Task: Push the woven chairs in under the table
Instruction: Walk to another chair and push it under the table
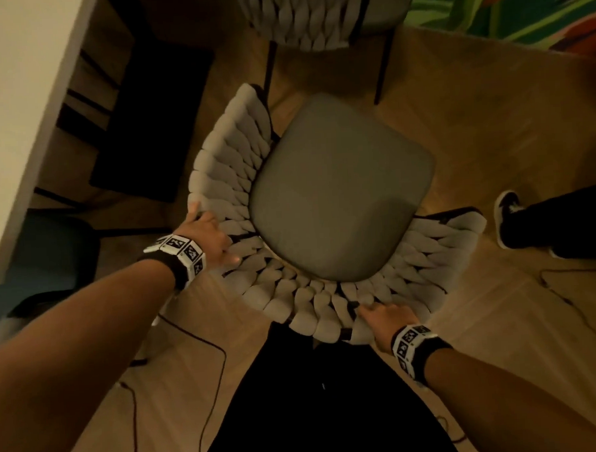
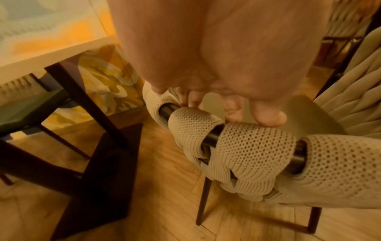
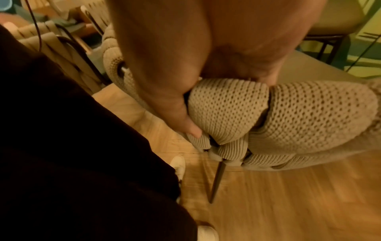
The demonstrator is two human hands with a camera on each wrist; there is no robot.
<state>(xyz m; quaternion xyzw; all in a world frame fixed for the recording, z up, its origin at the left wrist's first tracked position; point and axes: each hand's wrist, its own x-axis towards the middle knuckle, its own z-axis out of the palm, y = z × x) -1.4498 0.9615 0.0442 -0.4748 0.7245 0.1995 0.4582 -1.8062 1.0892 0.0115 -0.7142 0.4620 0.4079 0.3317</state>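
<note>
A woven chair (image 1: 339, 190) with a grey seat and a curved beige knitted backrest stands below me, turned at an angle to the white table (image 1: 14, 101) at the left. My left hand (image 1: 210, 234) grips the backrest's left rim, fingers curled over the dark tube (image 2: 214, 137) between the knitted loops. My right hand (image 1: 384, 316) grips the rim nearest my body, thumb (image 3: 185, 125) pressed against the knit (image 3: 228, 107). A second woven chair (image 1: 301, 17) stands beyond, at the top.
The table's dark legs and base (image 1: 142, 130) stand left of the chair. Another person's leg and shoe (image 1: 515, 219) are close at the right. Cables (image 1: 206, 346) lie on the wooden floor by my feet. A teal chair (image 1: 48, 250) sits at the lower left.
</note>
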